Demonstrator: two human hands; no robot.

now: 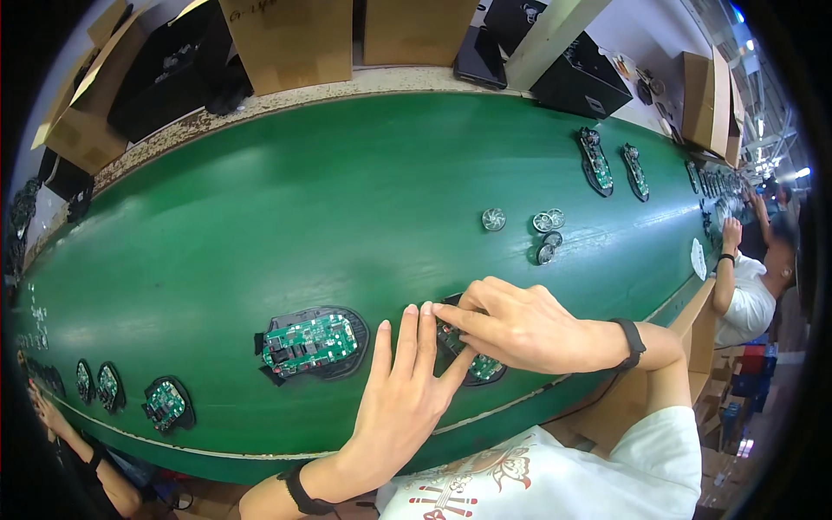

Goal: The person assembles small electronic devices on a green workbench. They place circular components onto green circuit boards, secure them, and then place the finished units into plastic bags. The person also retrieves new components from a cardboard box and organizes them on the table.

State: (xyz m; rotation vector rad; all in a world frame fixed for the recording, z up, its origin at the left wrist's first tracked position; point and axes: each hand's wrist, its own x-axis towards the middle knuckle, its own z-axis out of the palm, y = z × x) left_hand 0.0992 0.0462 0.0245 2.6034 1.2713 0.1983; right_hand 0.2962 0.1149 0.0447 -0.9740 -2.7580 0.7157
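Observation:
A green circuit board in a black shell lies at the front of the green work surface, largely covered by my hands. My left hand is open, its fingers stretched out just left of the shell, with the thumb reaching to the board. Over the shell's far part, my right hand has its fingers bent and drawn together, touching it near my left fingertips. Whatever sits between those right fingers is hidden. To the left of my hands, another green board rests face up in a black shell.
More boards in shells, such as one, lie at left and far right. Beyond my hands are several round spoked parts. Cardboard boxes and a black bin line the back. Co-workers are at both ends.

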